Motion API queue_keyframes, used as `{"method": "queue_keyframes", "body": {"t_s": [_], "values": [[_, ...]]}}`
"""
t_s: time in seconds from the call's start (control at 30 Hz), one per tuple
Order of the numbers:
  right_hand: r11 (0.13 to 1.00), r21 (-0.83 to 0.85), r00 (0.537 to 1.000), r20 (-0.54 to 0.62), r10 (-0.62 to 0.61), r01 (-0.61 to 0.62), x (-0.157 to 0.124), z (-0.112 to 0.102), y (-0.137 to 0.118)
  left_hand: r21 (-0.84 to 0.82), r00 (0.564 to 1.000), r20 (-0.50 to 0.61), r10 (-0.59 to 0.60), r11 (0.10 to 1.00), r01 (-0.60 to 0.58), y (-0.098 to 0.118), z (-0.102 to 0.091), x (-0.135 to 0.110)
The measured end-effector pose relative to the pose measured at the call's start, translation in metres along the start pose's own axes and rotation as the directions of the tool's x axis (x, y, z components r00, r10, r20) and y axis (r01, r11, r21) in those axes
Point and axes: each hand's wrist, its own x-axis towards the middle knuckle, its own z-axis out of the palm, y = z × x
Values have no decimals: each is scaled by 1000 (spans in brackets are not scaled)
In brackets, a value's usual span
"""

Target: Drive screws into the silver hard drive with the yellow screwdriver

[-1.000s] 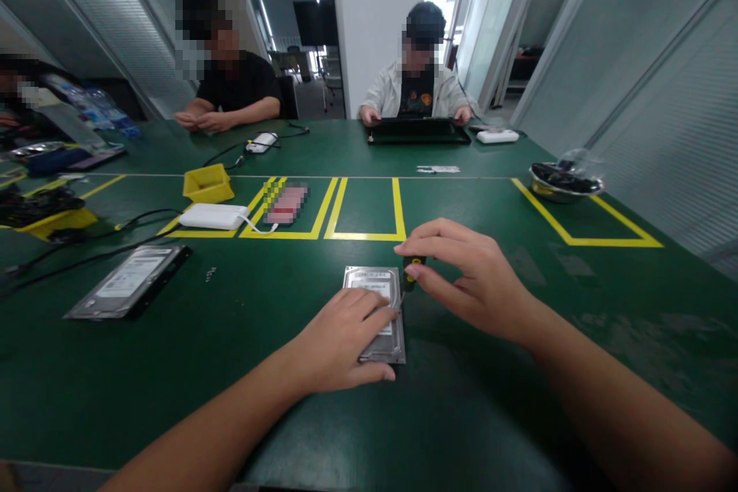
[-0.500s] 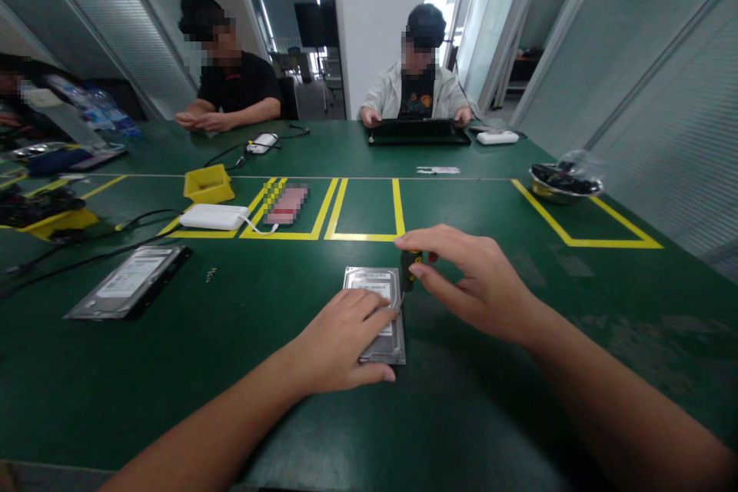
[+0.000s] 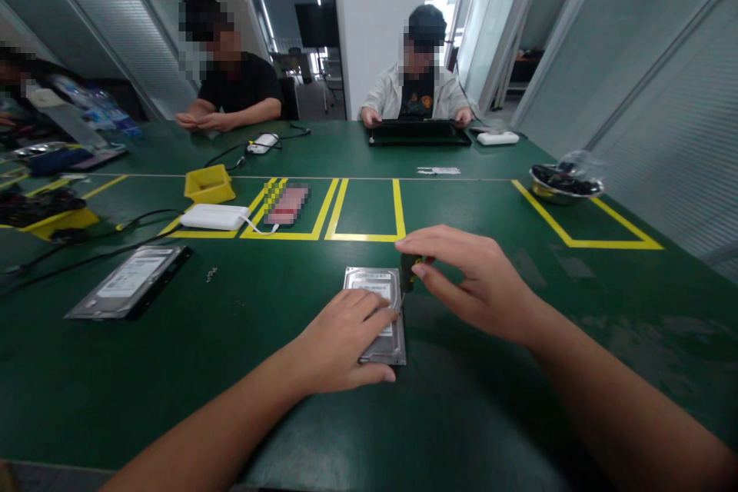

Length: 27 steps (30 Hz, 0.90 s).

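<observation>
Drive (image 3: pixel 377 300), a bare metal hard disk with a white label, lies flat on the green tabletop (image 3: pixel 231 338) near the middle of its near edge. The left hand (image 3: pixel 340 338) rests palm down over the drive's near half, fingers spread and pressing on the lid, thumb along the near side. The right hand (image 3: pixel 473 284) hovers just beside the drive's right edge, fingertips pinched around the dark handle of a small screwdriver (image 3: pixel 408 274), which stands nearly upright with its tip at that edge.

Toward the left edge a second drive (image 3: pixel 130 280) lies flat, with a few tiny screws (image 3: pixel 211 272) just beside it. Beyond them sit a white box (image 3: pixel 214 216) with a cable and a yellow bin (image 3: pixel 207 184), beside yellow taped rectangles (image 3: pixel 366 215). A metal bowl (image 3: pixel 565 183) stands near the right edge. At the far edge one person sits with both hands on a dark laptop (image 3: pixel 418 131), and another sits to the left in a black shirt.
</observation>
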Motion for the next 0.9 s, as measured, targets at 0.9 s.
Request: {"method": "queue_keyframes", "body": {"t_s": [0.9], "values": [[999, -21, 998, -48, -36, 35, 0, 7, -3, 12, 1000, 7, -3, 1000, 2, 0, -2, 1]]}}
